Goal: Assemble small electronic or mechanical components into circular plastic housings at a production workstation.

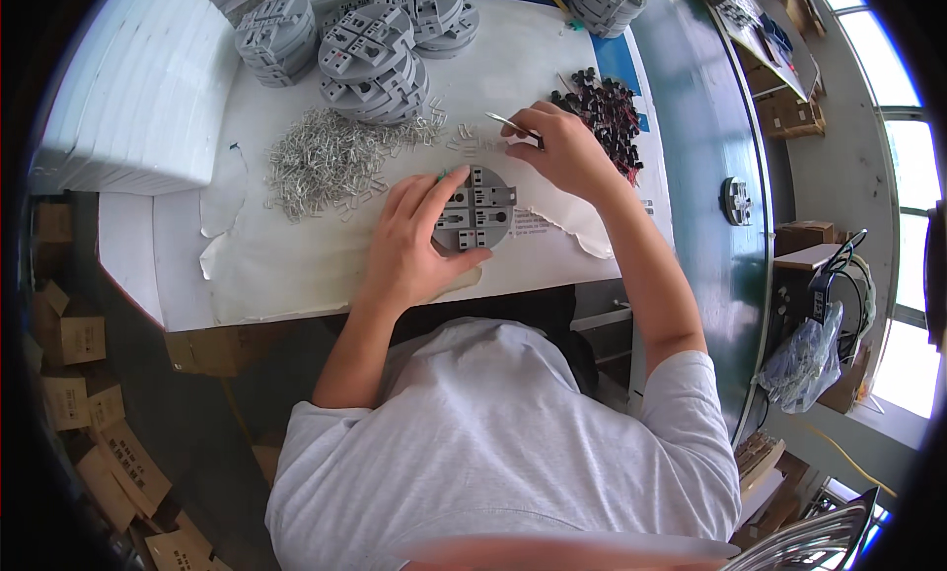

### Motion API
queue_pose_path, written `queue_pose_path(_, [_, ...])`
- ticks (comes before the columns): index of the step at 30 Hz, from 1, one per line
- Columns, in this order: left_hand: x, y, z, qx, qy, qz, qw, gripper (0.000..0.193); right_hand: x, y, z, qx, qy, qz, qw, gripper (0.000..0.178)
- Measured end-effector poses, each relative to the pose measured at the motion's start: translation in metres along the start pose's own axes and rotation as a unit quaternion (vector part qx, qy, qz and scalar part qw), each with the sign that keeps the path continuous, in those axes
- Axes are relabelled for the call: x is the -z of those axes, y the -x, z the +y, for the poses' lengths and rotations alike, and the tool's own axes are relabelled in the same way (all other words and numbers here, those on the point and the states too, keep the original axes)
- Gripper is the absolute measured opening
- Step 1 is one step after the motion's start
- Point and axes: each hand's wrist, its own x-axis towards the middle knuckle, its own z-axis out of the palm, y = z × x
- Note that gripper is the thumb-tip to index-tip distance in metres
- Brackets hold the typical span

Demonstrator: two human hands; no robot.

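The near edge of the counter (266,300) runs just in front of the person's shirt (503,443). The round gray disc (483,214) lies flat on the counter near this edge, between the two hands. The left hand (402,231) spans the disc's left side: its fingers are spread in a wide arc, the forefinger at the upper rim and the thumb at the lower rim. Because the disc appears to be steadied from one side only, a sideways push could turn it or slide it out of this hold.

To the right of the disc, a torn paper edge (582,238) lifts from the counter covering. Should the disc shift that way, its rim could catch there and tilt.

Beyond the disc, the right hand (569,155) has its fingers pinched together on a slim tool (505,124), the pale tip pointing left. Whether the tip carries a clip cannot be told. A slip of this pinch could drive the tip toward the left forefinger.

Loose metal clips (466,137) lie under and beside the tip, next to the main clip pile (326,162). Tangled clips could come up together. A wide sweep of the right wrist could scatter the red and black parts (614,117). Farther back, the stacked discs (370,68) sit unevenly; a knock could topple them onto the clips.
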Motion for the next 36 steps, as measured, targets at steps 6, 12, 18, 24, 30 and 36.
queue_pose_path(6, [-0.002,0.005,-0.003,-0.020,-0.001,0.001,1.000,0.094,-0.013,-0.007,0.001,-0.028,0.094,-0.019,0.995,0.019])
queue_pose_path(12, [-0.002,0.002,-0.002,-0.012,0.009,-0.029,0.999,0.094,-0.008,0.001,-0.003,-0.085,0.039,0.036,0.995,0.017])
queue_pose_path(18, [-0.004,0.005,-0.003,0.011,0.016,-0.019,1.000,0.096,-0.005,0.019,-0.041,-0.154,-0.120,-0.005,0.981,0.024])
queue_pose_path(24, [-0.004,0.006,-0.002,0.012,0.023,-0.018,1.000,0.096,-0.019,0.014,-0.046,-0.159,-0.113,-0.006,0.981,0.035])
queue_pose_path(30, [-0.004,0.005,-0.003,0.011,0.024,-0.020,0.999,0.095,-0.021,0.009,-0.054,-0.154,-0.058,0.001,0.986,0.040])
queue_pose_path(36, [-0.005,0.006,-0.003,-0.003,0.015,-0.009,1.000,0.094,-0.025,0.004,-0.055,-0.139,-0.033,0.012,0.990,0.036])
